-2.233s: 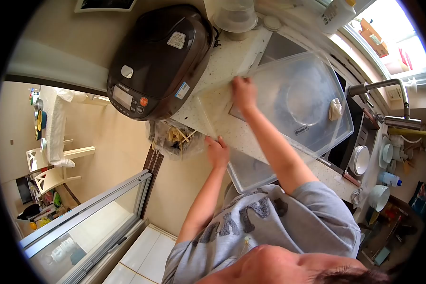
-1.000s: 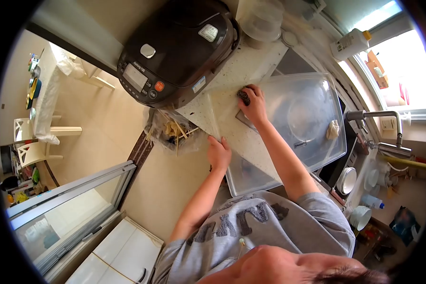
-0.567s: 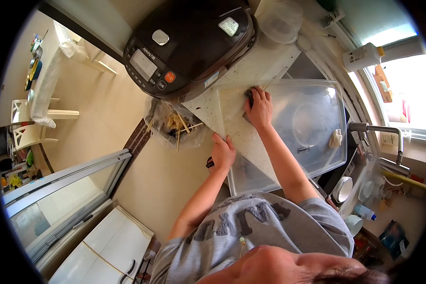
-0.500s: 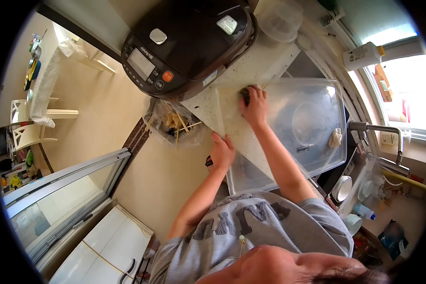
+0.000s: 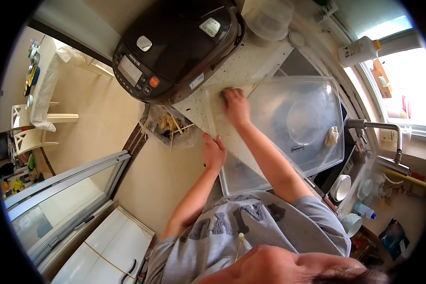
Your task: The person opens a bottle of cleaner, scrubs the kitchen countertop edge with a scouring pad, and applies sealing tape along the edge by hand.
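A large clear plastic lid point(image 5: 274, 128) lies over the corner of the speckled countertop, partly overhanging its edge. My left hand point(image 5: 215, 151) grips the lid's near left rim, thumb on top and the other fingers mostly hidden. On the lid's far left part, my right hand point(image 5: 236, 108) presses down with curled fingers over a small dark scrubber point(image 5: 223, 95), mostly covered by the fingers. A crumpled beige cloth or glove point(image 5: 332, 136) rests on the lid's right side.
A dark rice cooker point(image 5: 175, 52) stands just beyond the lid on the countertop point(image 5: 241, 61). Below the counter edge hangs a plastic bag point(image 5: 168, 125) with wooden sticks in it. To the right are a faucet point(image 5: 378, 127) and a sink area; a white bottle point(image 5: 359, 51) stands by the window.
My right hand has slid left across the lid with the scrubber. My left hand and the lid have shifted slightly left in view, along with the surroundings.
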A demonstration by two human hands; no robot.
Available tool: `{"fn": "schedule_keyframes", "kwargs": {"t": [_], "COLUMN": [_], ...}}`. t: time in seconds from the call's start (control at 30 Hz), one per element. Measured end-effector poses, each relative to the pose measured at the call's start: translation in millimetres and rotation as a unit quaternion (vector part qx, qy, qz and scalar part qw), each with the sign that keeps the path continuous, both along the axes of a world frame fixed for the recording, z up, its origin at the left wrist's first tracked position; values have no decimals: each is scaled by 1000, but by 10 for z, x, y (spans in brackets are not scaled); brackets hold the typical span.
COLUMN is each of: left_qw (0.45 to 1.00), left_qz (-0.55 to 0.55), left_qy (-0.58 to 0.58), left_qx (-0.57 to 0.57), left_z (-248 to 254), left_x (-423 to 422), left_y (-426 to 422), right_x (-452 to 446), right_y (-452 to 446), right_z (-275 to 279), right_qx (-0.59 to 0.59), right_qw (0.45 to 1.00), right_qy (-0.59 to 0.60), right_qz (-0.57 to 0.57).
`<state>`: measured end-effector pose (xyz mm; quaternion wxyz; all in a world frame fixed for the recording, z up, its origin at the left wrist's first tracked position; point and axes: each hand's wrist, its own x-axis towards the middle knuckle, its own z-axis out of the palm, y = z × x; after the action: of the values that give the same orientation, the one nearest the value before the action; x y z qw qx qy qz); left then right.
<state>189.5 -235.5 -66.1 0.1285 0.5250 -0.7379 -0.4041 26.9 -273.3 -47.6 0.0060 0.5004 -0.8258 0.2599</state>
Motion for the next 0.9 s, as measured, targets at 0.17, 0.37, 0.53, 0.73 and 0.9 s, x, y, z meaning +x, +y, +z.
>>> {"fn": "schedule_keyframes", "kwargs": {"t": [0.17,0.37,0.53,0.73,0.9], "left_qw": [999,1000,999,1000,1000], "left_qz": [-6,-4,-14,0,-8], "left_qy": [-47,-7,-52,5,-18], "left_qx": [24,24,-1,-11,10], "left_z": [64,83,143,113,148], "left_x": [-13,-26,-22,-27,-3], "left_y": [-24,-32,-42,-1,-44], "right_x": [-318,-154,-56,-430,-315], "right_y": [161,40,-3,177,155], "right_z": [104,-52,99,59,80], "right_qx": [-2,-22,0,95,-24], "right_qw": [996,992,994,978,997], "right_qy": [-69,-86,-111,-71,-73], "right_qz": [56,-87,20,-174,1]}}
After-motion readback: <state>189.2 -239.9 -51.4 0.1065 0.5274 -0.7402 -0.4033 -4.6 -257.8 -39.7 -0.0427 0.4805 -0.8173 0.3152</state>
